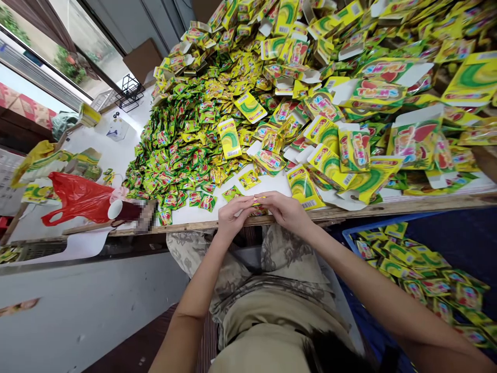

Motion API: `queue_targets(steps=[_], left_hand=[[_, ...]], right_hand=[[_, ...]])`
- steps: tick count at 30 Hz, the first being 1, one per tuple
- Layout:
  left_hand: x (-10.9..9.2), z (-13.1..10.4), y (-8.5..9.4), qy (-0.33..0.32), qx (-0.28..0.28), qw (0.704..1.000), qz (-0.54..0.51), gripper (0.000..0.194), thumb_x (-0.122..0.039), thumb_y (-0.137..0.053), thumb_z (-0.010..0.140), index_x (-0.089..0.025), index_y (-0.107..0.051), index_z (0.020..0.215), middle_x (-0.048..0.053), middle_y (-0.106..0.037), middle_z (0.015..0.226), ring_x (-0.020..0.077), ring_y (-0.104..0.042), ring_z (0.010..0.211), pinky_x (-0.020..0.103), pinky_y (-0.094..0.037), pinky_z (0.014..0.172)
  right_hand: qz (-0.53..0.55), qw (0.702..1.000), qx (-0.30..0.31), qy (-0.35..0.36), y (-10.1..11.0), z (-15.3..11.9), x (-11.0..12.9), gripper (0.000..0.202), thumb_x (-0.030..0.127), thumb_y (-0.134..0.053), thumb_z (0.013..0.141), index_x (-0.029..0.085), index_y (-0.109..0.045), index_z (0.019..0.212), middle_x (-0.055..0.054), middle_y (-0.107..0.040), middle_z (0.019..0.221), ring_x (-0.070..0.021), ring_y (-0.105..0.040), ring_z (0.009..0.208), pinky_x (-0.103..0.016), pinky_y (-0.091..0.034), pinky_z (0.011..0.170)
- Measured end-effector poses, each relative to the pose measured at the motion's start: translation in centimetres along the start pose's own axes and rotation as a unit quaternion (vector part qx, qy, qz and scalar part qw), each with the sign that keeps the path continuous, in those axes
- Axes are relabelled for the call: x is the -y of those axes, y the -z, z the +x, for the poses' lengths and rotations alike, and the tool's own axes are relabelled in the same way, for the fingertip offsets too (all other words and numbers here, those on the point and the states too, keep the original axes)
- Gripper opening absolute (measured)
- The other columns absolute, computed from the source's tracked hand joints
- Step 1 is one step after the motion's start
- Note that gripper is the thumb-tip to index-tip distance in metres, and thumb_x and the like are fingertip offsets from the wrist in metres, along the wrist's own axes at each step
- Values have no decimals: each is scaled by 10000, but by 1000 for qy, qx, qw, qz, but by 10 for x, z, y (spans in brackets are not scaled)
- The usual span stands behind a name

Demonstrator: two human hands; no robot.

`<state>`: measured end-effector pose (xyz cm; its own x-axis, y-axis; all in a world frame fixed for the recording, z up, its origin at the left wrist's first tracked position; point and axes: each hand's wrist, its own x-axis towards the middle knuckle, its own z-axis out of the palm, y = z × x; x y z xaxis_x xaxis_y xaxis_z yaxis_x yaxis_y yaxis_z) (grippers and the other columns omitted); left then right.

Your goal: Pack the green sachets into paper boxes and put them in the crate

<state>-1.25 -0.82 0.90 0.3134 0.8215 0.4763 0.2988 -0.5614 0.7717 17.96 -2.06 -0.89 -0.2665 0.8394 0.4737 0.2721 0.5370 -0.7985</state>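
At the table's front edge, my left hand (234, 216) and my right hand (286, 211) meet with fingertips pinched. Between them is a small yellow-and-red packet (259, 206), mostly covered by the fingers, so I cannot tell whether it is a box or a sachet. Just beyond my left fingers lie a green sachet (232, 193) and a yellow sachet (249, 179) on the white tabletop (274, 182). A yellow carton (304, 187) rests beside my right hand, at the edge of a heap of open printed cartons (355, 147).
A large mound of small green and yellow sachets (182, 140) covers the table's middle left. Further left are a red plastic bag (83, 197), a white-rimmed cup (122, 210) and a black wire rack (129, 93). Below right, a blue crate (349, 238) holds filled-looking cartons (430, 285).
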Motion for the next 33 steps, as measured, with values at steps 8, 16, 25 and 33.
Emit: queue_targets(steps=[8,16,25,33], left_hand=[[5,-2,-12,142,3,988,-65,426,-347,-732,735,-185,-609,1109,81,-701,1027,183,-676,886,335,-534,816],[-15,10,-22,237,-17,961,-139,389,-408,-778,649,-167,-563,867,22,-664,820,142,-622,743,260,-495,703],[-40,2,-48,274,84,937,-198,463,-449,-747,686,-159,-577,1004,32,-642,887,163,-604,790,293,-494,740],[-13,7,11,178,47,978,100,448,-350,-698,767,-219,-552,1170,113,-586,1202,266,-512,1186,435,-381,1043]], right_hand=[[-4,999,-16,-39,-4,5,1,199,273,-521,908,236,-587,1093,-73,-671,1044,-206,-644,965,-376,-530,858],[69,987,-111,-89,-5,4,19,172,269,-572,873,226,-579,1039,-46,-647,986,-171,-638,809,-328,-543,736],[41,975,-128,-177,32,-5,44,196,333,-552,885,240,-594,1052,-29,-605,836,-154,-580,673,-288,-487,587],[-252,947,82,-180,176,-106,31,328,692,-615,670,417,-711,822,-58,-709,589,-267,-585,348,-357,-396,287]])
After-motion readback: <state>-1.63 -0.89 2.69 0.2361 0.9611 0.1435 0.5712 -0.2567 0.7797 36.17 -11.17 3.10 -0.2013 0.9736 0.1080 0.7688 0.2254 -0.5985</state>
